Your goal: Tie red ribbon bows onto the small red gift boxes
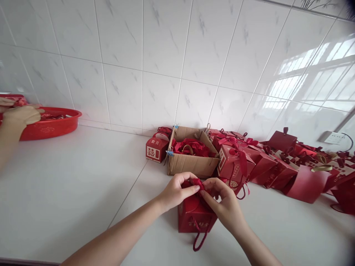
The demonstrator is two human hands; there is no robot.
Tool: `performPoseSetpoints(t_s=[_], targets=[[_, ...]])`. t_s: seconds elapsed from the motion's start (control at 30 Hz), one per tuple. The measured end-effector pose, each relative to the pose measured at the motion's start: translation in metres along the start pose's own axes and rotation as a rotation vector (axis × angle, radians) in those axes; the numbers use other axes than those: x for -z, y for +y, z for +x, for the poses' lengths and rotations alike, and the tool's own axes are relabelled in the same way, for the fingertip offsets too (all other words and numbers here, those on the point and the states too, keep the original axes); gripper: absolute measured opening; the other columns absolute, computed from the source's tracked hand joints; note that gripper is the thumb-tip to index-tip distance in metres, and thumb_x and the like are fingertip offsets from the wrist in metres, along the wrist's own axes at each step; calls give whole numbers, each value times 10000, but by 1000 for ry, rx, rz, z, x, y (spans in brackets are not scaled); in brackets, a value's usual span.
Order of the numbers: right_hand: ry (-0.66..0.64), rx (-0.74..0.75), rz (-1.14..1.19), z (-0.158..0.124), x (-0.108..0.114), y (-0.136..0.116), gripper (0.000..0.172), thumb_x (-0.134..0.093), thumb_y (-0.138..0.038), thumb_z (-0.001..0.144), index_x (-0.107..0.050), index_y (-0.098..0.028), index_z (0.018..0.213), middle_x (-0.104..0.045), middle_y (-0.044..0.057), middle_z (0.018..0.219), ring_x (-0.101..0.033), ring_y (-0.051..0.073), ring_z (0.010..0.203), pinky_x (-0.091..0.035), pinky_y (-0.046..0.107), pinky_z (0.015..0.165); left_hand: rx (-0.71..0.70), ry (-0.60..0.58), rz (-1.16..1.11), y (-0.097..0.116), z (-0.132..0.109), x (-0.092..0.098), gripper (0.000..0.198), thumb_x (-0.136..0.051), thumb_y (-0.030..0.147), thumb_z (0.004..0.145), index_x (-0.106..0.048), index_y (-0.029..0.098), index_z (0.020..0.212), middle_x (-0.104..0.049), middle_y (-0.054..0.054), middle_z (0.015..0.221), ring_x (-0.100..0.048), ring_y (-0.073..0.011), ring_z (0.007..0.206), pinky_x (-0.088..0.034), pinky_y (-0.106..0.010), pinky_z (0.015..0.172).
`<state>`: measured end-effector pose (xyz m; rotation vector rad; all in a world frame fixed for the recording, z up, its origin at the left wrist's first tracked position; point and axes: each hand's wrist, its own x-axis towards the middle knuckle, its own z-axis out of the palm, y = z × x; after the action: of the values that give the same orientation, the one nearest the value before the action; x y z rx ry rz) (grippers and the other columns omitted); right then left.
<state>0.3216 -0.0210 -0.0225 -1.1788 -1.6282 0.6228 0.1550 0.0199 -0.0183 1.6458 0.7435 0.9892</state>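
Cardboard box (191,162) of red ribbons, red tray (50,129) (far left), finished boxes (266,159).

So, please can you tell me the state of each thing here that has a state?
Red gift box: upright on the counter, top being closed, cord hanging in front.
Left hand: pinching the red ribbon on the box top.
Right hand: pinching the same ribbon.
Cardboard box: open, red pieces inside.
Small red box: closed, upright.
Red tray: another person's hand in it.
Wall socket: plug in.
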Motion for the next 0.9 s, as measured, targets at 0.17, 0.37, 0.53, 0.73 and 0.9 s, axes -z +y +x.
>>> performPoseSetpoints(t_s=[0.17,0.37,0.53,0.73,0.9], targets=[[11,-1,-146,-4,2,-1,215,-568,-279,804,-698,-206,959,-700,46,852,-532,170,694,-436,289,649,-15,-6,38,0,1,-1,148,-639,287,793,-622,146,834,-636,-25,830,-557,-144,791,-432,-251,727],[-82,7,-149,-5,3,-6,219,-585,-266,790,-736,-225,944,-676,45,835,-564,192,768,-455,311,706,-10,28,84,1,2,-1,189,-664,328,775,-619,146,805,-634,-19,809,-549,-139,785,-421,-246,720],[-47,-78,-95,0,1,-2,214,-625,-393,782,-758,-228,807,-624,68,881,-585,207,800,-465,335,721,-5,-36,-4,-1,3,2,134,-651,272,769,-614,145,788,-602,1,772,-520,-116,732,-400,-229,674],[-136,-231,48,1,9,-3,273,-646,-477,753,-737,-219,746,-537,90,1216,-509,281,1149,-401,396,957,-6,-33,-10,-5,4,3,81,-605,221,782,-618,142,793,-601,-7,760,-520,-120,717,-399,-236,659],[-254,-340,233,1,10,-6,317,-655,-520,744,-719,-209,752,-329,57,1485,-335,310,1343,-333,431,1048,-65,-25,86,-4,4,-1,71,-571,205,805,-614,150,821,-626,-29,826,-558,-148,802,-425,-261,734]])
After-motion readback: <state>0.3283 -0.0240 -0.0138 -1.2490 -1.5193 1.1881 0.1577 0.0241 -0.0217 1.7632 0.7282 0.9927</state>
